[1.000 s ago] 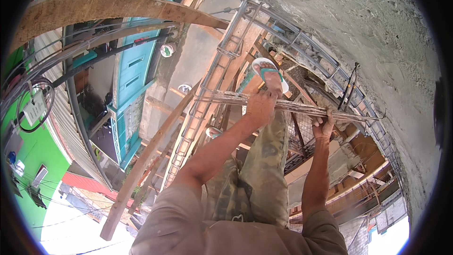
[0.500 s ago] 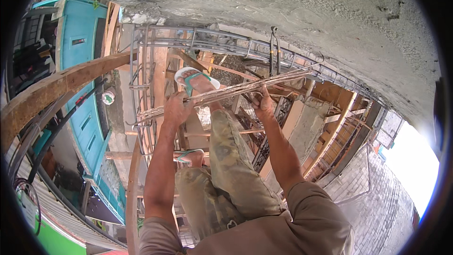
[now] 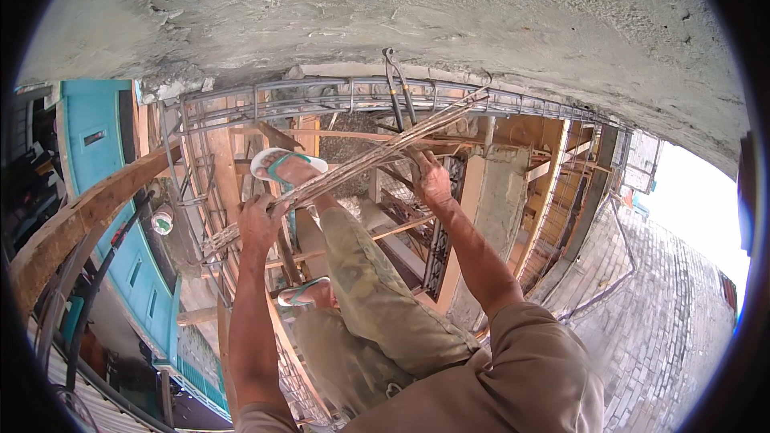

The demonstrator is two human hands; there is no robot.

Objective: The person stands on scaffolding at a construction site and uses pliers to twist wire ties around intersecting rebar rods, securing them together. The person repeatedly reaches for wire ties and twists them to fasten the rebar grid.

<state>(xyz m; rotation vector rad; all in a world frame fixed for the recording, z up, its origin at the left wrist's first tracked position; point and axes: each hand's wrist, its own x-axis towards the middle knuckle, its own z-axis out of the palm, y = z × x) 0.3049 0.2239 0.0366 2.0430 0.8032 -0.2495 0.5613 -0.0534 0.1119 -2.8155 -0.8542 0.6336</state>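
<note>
A long bundle of thin brown strands, like rusty wire (image 3: 361, 162), slants from lower left to upper right in front of me. My left hand (image 3: 261, 224) is closed round it toward its lower end. Farther along, the curled fingers of my right hand (image 3: 433, 180) grip it from below; some of those fingertips are hidden. Just beyond the bundle, pincers (image 3: 391, 64) with dark and yellowish handles stand upright against a steel rebar cage (image 3: 321, 100). The bundle's upper end crosses in front of this cage.
A rough grey concrete wall (image 3: 401, 8) rises beyond the cage. My sandalled feet (image 3: 289, 167) are among timber planks and beams, with gaps beneath. A curved wooden beam (image 3: 96, 200) and turquoise doors (image 3: 96, 140) are at left. Paving (image 3: 666, 281) lies below at right.
My view has turned, so the wall and cage now run more level across it. The bundle slants more steeply in the picture. Both hands keep their hold on it.
</note>
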